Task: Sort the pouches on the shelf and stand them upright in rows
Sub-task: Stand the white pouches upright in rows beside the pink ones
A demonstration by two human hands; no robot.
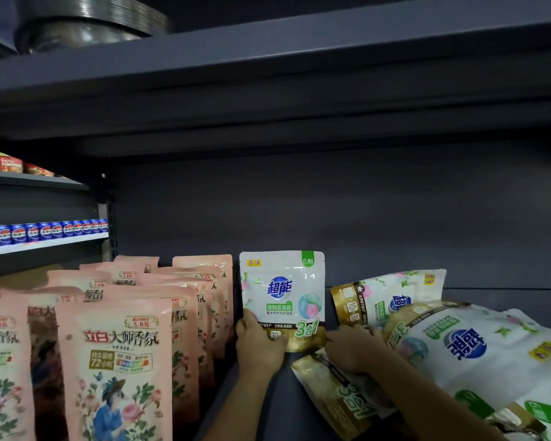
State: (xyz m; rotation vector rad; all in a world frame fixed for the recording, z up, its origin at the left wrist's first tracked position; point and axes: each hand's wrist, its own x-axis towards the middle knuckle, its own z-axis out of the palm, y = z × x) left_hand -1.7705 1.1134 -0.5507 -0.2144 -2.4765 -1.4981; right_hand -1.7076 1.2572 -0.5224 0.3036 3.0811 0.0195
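Head cam: left hand (259, 346) pinches the bottom-left corner of a white laundry-bead pouch (282, 294), held upright near the shelf's (379, 218) back wall, just right of the pink pouch rows (115, 354). Right hand (352, 346) touches its bottom-right corner, grip unclear. More white pouches (468, 345) lie flat toward the shelf's right end.

Pink pouch rows (115, 345) wall off the space left of the hands (258, 345); toppled white pouches (477, 348) crowd their right; above them, the shelf bay stays open.
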